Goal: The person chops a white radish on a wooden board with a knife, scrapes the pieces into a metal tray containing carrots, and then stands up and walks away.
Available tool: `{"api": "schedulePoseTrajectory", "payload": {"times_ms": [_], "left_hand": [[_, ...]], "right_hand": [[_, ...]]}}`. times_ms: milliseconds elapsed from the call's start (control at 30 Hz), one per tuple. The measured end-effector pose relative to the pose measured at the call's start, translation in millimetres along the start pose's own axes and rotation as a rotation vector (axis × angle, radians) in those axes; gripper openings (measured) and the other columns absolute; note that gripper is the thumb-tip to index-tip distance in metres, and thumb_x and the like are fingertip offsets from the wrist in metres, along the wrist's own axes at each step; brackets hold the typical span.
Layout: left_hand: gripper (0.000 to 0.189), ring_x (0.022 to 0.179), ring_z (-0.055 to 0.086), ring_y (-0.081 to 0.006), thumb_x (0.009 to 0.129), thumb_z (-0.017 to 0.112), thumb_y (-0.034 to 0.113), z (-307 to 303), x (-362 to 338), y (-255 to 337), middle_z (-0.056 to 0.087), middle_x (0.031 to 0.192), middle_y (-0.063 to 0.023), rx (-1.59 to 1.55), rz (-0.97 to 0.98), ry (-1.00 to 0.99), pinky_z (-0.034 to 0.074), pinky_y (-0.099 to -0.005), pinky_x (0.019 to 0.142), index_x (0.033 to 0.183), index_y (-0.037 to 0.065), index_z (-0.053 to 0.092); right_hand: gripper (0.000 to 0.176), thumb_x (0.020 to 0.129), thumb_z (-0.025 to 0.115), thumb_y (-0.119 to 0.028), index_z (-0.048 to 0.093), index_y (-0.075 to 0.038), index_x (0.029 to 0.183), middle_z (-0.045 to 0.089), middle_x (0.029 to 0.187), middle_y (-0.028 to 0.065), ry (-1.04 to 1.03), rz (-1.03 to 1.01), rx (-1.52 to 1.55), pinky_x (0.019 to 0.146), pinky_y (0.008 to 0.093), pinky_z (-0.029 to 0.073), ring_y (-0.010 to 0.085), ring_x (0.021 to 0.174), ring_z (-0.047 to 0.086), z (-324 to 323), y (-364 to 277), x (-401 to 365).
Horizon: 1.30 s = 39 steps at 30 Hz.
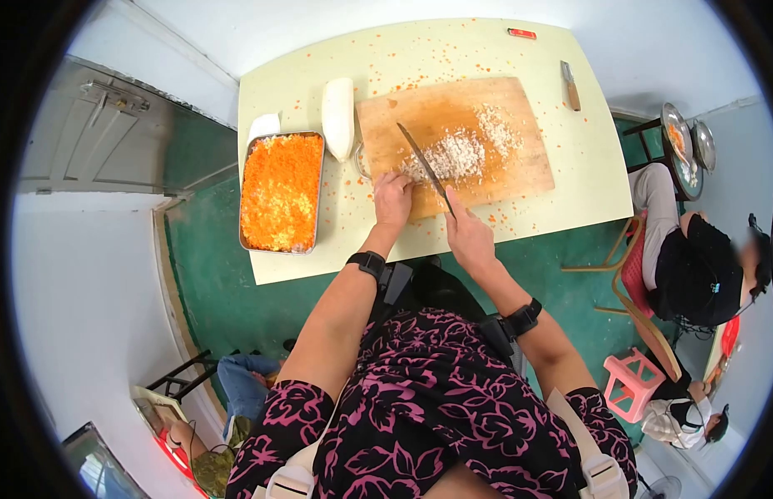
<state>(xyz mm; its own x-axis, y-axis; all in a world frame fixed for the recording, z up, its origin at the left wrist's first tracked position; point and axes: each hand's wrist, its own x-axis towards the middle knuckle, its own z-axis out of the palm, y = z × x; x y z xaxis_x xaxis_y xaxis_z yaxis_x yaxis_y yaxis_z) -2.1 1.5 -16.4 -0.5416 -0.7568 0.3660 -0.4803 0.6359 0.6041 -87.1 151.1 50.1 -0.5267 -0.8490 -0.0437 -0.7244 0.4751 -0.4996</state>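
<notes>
Black cloth with pink flowers (436, 374) lies nearest, and two bare forearms reach from it over the near edge of the table (345, 224). Fingers of the right hand (468, 229) are closed round the handle of a large knife (423, 162), its blade slanting over the cutting board (520, 108) toward the far edge. The left hand (392, 198) is at the board's near left corner, fingers bent; whether they grip anything I cannot tell. Chopped white bits (457, 156) are heaped mid-board, thinning toward its far right corner. A long white vegetable (338, 121) lies just beside the board's left edge, and a metal tray (320, 187) of orange bits (278, 183) stands along the table's left edge.

A cut seems the likeliest mishap: the blade runs near the left fingertips, and a slip could turn it onto them. Too broad a sweep might also push loose bits over the board's near edge
</notes>
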Motion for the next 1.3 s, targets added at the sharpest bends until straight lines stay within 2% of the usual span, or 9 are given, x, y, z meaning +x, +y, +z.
{"api": "schedulePoseTrajectory", "payload": {"times_ms": [67, 167, 567, 667, 867, 967, 1067, 1167, 1300], "left_hand": [[0.005, 0.076, 0.054, -0.0276, 0.066, 0.064, 0.002, 3, 0, -2, 0.06, 0.075, -0.0081, -0.008, 0.004, 0.002, 0.045, -0.0356, 0.072, 0.07, 0.005, 0.065], [0.006, 0.076, 0.054, -0.0279, 0.066, 0.063, 0.001, 3, 0, -2, 0.06, 0.076, -0.0085, 0.007, -0.023, -0.004, 0.045, -0.0356, 0.072, 0.07, 0.005, 0.065], [0.002, 0.076, 0.054, -0.0297, 0.066, 0.064, 0.002, 0, 1, 3, 0.06, 0.073, -0.0105, -0.029, -0.047, -0.005, 0.045, -0.0364, 0.071, 0.068, 0.004, 0.064], [0.002, 0.075, 0.054, -0.0298, 0.066, 0.064, 0.003, 0, 2, 4, 0.06, 0.073, -0.0105, -0.037, -0.054, 0.013, 0.045, -0.0365, 0.071, 0.067, 0.004, 0.063], [0.003, 0.077, 0.053, -0.0299, 0.068, 0.066, 0.006, -2, 2, 4, 0.06, 0.076, -0.0106, -0.016, -0.07, -0.045, 0.044, -0.0363, 0.07, 0.07, 0.004, 0.064], [0.003, 0.078, 0.053, -0.0301, 0.068, 0.066, 0.006, 1, 1, -1, 0.06, 0.076, -0.0108, -0.024, -0.058, -0.035, 0.044, -0.0365, 0.071, 0.07, 0.004, 0.064], [0.003, 0.078, 0.053, -0.0302, 0.068, 0.065, 0.006, 1, 2, 0, 0.059, 0.073, -0.011, -0.037, -0.061, -0.032, 0.044, -0.0364, 0.071, 0.069, 0.004, 0.064], [0.004, 0.077, 0.052, -0.0301, 0.068, 0.066, 0.007, 0, 2, 3, 0.058, 0.071, -0.0111, -0.021, -0.09, -0.048, 0.044, -0.0363, 0.071, 0.069, 0.004, 0.064], [0.004, 0.076, 0.052, -0.0298, 0.069, 0.066, 0.007, 0, 3, 0, 0.058, 0.071, -0.011, -0.03, -0.069, -0.037, 0.044, -0.0364, 0.07, 0.069, 0.004, 0.064]], "right_hand": [[0.049, 0.088, 0.046, -0.024, 0.033, -0.021, 0.135, 0.058, 0.07, 0.0176, 0.047, -0.029, 0.032, 0.056, 0.0449, 0.048, 0.0364, 0.058, 0.058, -1, 0, -1], [0.049, 0.088, 0.047, -0.021, 0.033, -0.021, 0.135, 0.059, 0.076, 0.0192, -0.109, 0.051, -0.021, 0.061, 0.0454, 0.046, 0.0375, 0.066, 0.058, -3, -1, 0], [0.05, 0.088, 0.047, -0.022, 0.033, -0.02, 0.135, 0.059, 0.078, 0.0198, -0.015, 0.039, 0.07, 0.06, 0.0454, 0.047, 0.0374, 0.067, 0.058, -8, -8, -1], [0.05, 0.088, 0.047, -0.022, 0.032, -0.02, 0.136, 0.059, 0.078, 0.0196, -0.095, 0.07, -0.015, 0.06, 0.0458, 0.046, 0.0377, 0.066, 0.058, -4, -4, 3], [0.05, 0.088, 0.047, -0.023, 0.031, -0.02, 0.136, 0.059, 0.076, 0.0191, -0.019, 0.044, 0.023, 0.059, 0.0465, 0.046, 0.0379, 0.064, 0.057, 0, 0, 2], [0.05, 0.088, 0.046, -0.025, 0.031, -0.02, 0.136, 0.057, 0.07, 0.0187, -0.065, 0.061, -0.066, 0.058, 0.0465, 0.047, 0.0375, 0.061, 0.058, -1, 4, 6], [0.051, 0.088, 0.046, -0.025, 0.031, -0.02, 0.136, 0.057, 0.068, 0.0179, 0.032, 0.018, 0.009, 0.057, 0.0466, 0.047, 0.0374, 0.059, 0.057, -2, 6, 4], [0.05, 0.088, 0.046, -0.025, 0.032, -0.02, 0.136, 0.057, 0.069, 0.0179, -0.027, 0.031, -0.023, 0.057, 0.0469, 0.046, 0.0373, 0.059, 0.057, 3, 12, 4], [0.05, 0.088, 0.046, -0.025, 0.032, -0.021, 0.136, 0.057, 0.07, 0.0181, 0.003, 0.043, 0.011, 0.057, 0.047, 0.046, 0.0374, 0.06, 0.058, -4, 6, 5]]}}
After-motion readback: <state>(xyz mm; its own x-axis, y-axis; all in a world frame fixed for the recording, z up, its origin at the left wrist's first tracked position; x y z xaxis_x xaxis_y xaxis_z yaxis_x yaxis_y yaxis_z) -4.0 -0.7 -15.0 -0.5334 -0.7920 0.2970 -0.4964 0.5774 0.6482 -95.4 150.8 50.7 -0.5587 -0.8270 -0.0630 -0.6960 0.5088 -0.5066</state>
